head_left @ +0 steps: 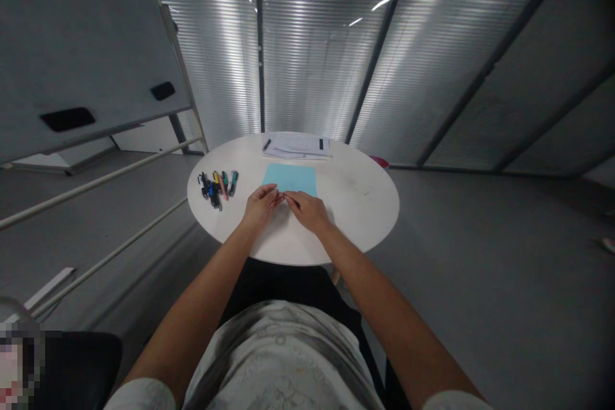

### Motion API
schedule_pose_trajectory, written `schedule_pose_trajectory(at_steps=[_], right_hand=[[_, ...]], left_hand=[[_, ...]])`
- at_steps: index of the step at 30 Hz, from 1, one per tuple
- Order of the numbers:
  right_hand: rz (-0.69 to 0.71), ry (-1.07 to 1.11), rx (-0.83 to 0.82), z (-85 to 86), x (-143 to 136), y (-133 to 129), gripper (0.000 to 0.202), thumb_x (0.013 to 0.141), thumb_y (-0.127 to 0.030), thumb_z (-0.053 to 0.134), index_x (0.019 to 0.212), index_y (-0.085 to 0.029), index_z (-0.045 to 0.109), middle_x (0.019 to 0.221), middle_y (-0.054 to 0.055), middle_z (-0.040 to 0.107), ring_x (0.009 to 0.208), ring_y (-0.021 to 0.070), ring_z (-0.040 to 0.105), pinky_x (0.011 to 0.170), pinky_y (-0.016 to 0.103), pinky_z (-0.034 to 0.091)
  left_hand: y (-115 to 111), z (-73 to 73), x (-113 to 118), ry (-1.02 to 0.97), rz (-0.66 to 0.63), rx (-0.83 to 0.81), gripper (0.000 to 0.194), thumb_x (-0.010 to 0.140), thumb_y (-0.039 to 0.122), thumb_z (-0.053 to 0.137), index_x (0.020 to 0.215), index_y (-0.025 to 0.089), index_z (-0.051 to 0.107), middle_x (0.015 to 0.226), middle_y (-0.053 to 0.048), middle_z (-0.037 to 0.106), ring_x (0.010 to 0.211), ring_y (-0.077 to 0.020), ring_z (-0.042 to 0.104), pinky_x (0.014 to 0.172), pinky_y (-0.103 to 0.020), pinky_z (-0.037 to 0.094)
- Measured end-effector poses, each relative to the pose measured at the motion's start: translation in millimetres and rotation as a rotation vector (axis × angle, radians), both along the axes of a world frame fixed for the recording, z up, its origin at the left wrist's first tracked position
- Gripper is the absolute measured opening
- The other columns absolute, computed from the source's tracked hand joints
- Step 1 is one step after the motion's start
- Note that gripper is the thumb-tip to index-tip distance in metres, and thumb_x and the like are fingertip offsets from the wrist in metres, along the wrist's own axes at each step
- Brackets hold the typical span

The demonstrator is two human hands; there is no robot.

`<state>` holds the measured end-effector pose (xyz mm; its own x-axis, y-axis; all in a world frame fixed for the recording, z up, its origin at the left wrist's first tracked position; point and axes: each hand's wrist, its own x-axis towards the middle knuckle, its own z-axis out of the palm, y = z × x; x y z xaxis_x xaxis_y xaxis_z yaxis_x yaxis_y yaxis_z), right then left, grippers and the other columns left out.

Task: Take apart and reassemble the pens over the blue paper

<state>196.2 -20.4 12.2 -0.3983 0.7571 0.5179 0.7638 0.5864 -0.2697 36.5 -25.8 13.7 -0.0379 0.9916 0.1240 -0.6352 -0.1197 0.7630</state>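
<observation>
My left hand and my right hand meet over the near edge of a light blue sheet of paper. Between their fingertips is a small, thin, dark item, too small and too covered by the fingers to name. Both hands are closed, thumbs and fingers pinched together. The blue sheet lies flat on the white round table, its near edge partly hidden behind the hands.
Several pens and markers lie grouped at the table's left. A stack of white papers sits at the far side, with a dark pen on it. A whiteboard frame stands at left, a black chair lower left.
</observation>
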Motion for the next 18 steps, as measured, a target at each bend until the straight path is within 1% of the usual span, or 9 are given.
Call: schedule_pose_trajectory(at_steps=[10,18], right_hand=[[-0.009,-0.019,-0.004,-0.9,0.5,0.0,0.037,0.101,-0.040,0.035,0.122,-0.029,0.063,0.110,0.002,0.070,0.099,0.0175,0.063,0.083,0.029,0.047],[-0.023,-0.049,-0.021,-0.4,-0.5,-0.6,0.035,0.101,-0.039,0.036,0.121,-0.030,0.063,0.107,0.003,0.070,0.097,0.0171,0.064,0.079,0.027,0.045]], left_hand=[[-0.6,-0.4,1.0,0.026,0.010,-0.003,0.022,0.070,0.012,0.075,0.088,0.016,0.063,0.078,-0.001,0.062,0.075,-0.0109,0.063,0.086,-0.033,0.050],[-1.9,0.2,4.1,0.126,0.049,-0.003,0.017,0.071,0.012,0.073,0.084,0.018,0.064,0.079,-0.001,0.062,0.076,-0.0112,0.062,0.083,-0.033,0.049]])
